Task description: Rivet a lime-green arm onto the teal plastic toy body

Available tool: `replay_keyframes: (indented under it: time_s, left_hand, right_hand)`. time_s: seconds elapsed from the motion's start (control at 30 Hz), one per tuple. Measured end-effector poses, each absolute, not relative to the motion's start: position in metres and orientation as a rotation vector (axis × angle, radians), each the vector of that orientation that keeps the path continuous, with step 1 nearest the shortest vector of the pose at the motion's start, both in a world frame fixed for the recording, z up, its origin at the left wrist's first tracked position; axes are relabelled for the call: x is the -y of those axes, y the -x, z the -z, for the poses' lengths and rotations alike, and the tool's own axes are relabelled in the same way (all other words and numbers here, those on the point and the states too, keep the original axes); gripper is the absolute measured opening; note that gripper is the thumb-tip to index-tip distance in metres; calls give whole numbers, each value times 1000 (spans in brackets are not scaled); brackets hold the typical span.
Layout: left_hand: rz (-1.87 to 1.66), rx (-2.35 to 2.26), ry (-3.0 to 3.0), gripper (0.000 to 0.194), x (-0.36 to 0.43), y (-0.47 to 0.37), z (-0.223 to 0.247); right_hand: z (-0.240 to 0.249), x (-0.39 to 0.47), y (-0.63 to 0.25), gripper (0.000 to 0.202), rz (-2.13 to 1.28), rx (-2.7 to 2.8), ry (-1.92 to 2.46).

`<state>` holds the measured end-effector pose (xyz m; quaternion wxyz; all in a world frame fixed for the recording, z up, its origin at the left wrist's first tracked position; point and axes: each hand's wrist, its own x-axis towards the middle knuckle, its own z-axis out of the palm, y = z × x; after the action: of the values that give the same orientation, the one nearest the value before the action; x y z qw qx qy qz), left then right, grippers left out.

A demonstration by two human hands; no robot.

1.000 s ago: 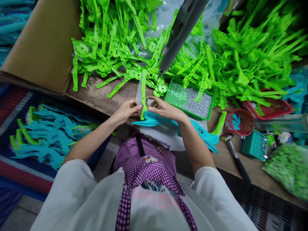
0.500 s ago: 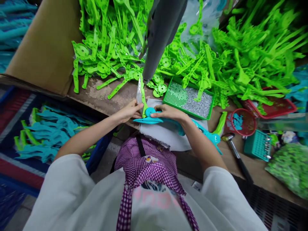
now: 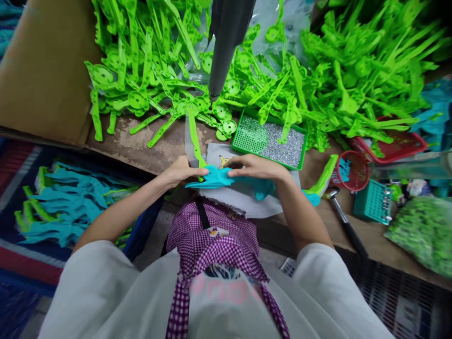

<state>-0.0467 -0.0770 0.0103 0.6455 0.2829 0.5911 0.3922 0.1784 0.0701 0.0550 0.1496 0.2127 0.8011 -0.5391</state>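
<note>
A long bright blue plastic part point(image 3: 217, 177) lies across the white cloth point(image 3: 243, 201) at the bench's front edge. My left hand point(image 3: 178, 170) pinches its left end, where a slim green plastic arm point(image 3: 193, 136) in clear film sticks up and away from me. Closed on the blue part's middle is my right hand point(image 3: 252, 167), its thumb pressing the top face. Past my right forearm the part runs on to another green arm point(image 3: 325, 174). Beyond my hands, a dark grey power screwdriver point(image 3: 226, 52) hangs with its bit pointing down, apart from the part.
Green plastic arms point(image 3: 141, 70) are heaped along the back. A green tray point(image 3: 300, 157) of small metal screws stands behind my right hand. To the right are a hammer point(image 3: 344, 219), a red basket point(image 3: 363, 176) and a teal basket point(image 3: 369, 209). Blue parts fill a crate point(image 3: 74, 202) at lower left.
The blue part has been turned, so its round knob no longer shows and a broad face is up. The green arm stands farther from the screwdriver. The whole view has shifted slightly.
</note>
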Motion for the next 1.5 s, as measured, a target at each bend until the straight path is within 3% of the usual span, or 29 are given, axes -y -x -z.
replay_keyframes:
  time_s: [0.17, 0.43, 0.67, 0.9, 1.23, 1.37, 1.5]
  left_hand:
    - [-918, -1422, -721, 40, 82, 47, -6]
    - [-884, -1421, -771, 40, 79, 45, -12]
    - [-838, -1324, -665, 25, 82, 43, -16]
    - [-1046, -1428, -560, 27, 73, 31, -8]
    - [-918, -1297, -513, 27, 68, 40, -6]
    - [-976, -1320, -483, 27, 67, 36, -7]
    - [-919, -1349, -419, 25, 65, 36, -6]
  right_hand:
    - [-60, -66, -201, 45, 1493, -2361, -719]
    - [-48, -45, -167, 53, 1239, -2438, -739]
    - [-45, -48, -165, 51, 1345, -2349, -754]
    - [-48, -53, -150, 45, 1471, -2253, -790]
    - [-31, -55, -156, 51, 1554, -2248, -774]
    - [-62, -69, -161, 51, 1583, -2641, -967]
    - [-105, -95, -108, 75, 1811, -3472, -1171]
